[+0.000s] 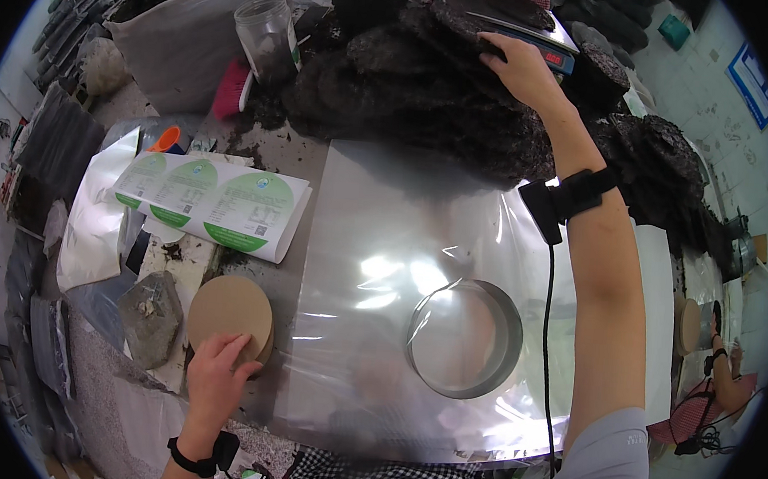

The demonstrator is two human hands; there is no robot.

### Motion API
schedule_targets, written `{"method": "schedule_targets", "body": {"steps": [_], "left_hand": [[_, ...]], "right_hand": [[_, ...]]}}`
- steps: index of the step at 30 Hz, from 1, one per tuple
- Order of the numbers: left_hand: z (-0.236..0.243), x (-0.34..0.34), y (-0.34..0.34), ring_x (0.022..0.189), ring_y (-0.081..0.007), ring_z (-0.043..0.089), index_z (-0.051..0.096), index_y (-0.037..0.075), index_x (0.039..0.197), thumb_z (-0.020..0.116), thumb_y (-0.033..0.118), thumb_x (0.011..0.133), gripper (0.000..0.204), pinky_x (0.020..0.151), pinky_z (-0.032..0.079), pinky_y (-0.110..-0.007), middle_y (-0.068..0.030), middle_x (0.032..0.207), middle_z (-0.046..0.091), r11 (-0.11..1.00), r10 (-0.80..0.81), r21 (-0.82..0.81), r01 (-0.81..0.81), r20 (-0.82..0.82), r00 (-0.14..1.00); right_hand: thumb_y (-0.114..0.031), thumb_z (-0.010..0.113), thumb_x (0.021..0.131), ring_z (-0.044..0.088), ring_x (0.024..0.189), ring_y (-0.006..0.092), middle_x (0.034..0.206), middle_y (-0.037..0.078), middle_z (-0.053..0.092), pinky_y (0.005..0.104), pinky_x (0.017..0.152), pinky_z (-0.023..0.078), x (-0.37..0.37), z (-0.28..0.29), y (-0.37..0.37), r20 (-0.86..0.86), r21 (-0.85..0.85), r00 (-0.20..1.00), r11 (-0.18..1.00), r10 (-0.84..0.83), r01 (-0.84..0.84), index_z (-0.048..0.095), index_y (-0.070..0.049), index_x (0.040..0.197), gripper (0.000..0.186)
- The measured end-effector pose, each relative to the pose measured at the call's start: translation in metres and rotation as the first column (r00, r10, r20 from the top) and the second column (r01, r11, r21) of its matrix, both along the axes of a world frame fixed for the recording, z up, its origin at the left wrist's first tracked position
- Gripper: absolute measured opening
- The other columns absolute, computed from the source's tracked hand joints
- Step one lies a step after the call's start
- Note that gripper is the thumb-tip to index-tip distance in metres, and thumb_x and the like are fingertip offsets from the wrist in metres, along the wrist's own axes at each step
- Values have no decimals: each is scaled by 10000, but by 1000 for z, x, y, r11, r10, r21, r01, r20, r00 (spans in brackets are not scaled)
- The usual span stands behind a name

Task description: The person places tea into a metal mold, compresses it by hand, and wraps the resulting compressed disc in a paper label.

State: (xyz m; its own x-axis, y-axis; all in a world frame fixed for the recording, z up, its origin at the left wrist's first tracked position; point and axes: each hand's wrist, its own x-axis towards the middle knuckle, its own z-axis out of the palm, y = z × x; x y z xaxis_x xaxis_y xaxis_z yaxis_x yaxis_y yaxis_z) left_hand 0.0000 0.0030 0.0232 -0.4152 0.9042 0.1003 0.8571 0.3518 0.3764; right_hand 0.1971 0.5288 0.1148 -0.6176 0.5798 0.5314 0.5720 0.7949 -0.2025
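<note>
Blackish, crinkled, flat round sheets of dried matter lie heaped at the far side of the table. The right hand rests at the top of the heap, thumb and forefinger set apart; whether they pinch a sheet, I cannot tell. The left hand touches the near edge of a tan, round, flat board, its fingers close together and the thumb a little apart; any grip beneath is hidden.

Each dark sheet looks light, dry and brittle, likely to shed crumbs if bent, so a broad hold with support underneath would suit it better than a pinch at the rim. The board seems stiff and light, easily taken by its edge.

Green-and-white printed paper labels carry half-round panels, small lettering and square codes; the fine print is too small to make out. A blue-edged digital scale shows lit red digits. No marking can be seen on the shallow silver metal ring upon the clear, glossy plastic film.
</note>
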Motion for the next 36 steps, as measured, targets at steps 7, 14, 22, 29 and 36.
{"method": "schedule_targets", "body": {"steps": [7,14,22,29,36], "left_hand": [[24,29,0,773,-293,695,705,31,1035,641,36,844,201,688,554,-368,-131,904,714,933,-44,336,125,-240,970],[-7,157,82,1030,-259,652,661,25,1108,612,38,727,384,813,565,-330,-112,1130,668,532,-634,452,716,-348,691],[-47,176,82,1109,-273,616,651,65,1154,632,122,833,326,917,523,-357,-91,1168,659,619,-692,298,726,-229,684],[1,162,86,1112,-318,593,613,48,1217,689,179,851,395,883,505,-390,-111,1236,611,769,-529,457,447,60,847],[-16,165,142,1010,-366,603,321,-68,1409,830,313,685,963,817,523,-420,-192,1181,510,762,-638,-161,627,-21,770]], "right_hand": [[-198,506,973,598,999,418,1040,246,639,394,844,472,86,58,-46,-548,46,816,967,-185,250,562,-36,1242,318],[-98,568,967,594,1125,191,1258,83,600,316,991,463,203,23,-190,-835,-547,334,594,-436,-590,527,6,1266,319],[-122,542,985,600,965,167,1105,129,664,274,893,450,216,-22,-341,-371,-600,846,794,-383,97,580,-29,1234,269],[-68,575,814,461,1315,284,1368,148,523,473,1126,325,206,-134,-386,212,-60,962,985,169,-160,562,-84,1271,458],[-110,685,800,409,1347,353,1457,205,416,441,1108,362,205,-66,-345,123,-481,950,855,286,-195,382,-21,1428,702]]}}
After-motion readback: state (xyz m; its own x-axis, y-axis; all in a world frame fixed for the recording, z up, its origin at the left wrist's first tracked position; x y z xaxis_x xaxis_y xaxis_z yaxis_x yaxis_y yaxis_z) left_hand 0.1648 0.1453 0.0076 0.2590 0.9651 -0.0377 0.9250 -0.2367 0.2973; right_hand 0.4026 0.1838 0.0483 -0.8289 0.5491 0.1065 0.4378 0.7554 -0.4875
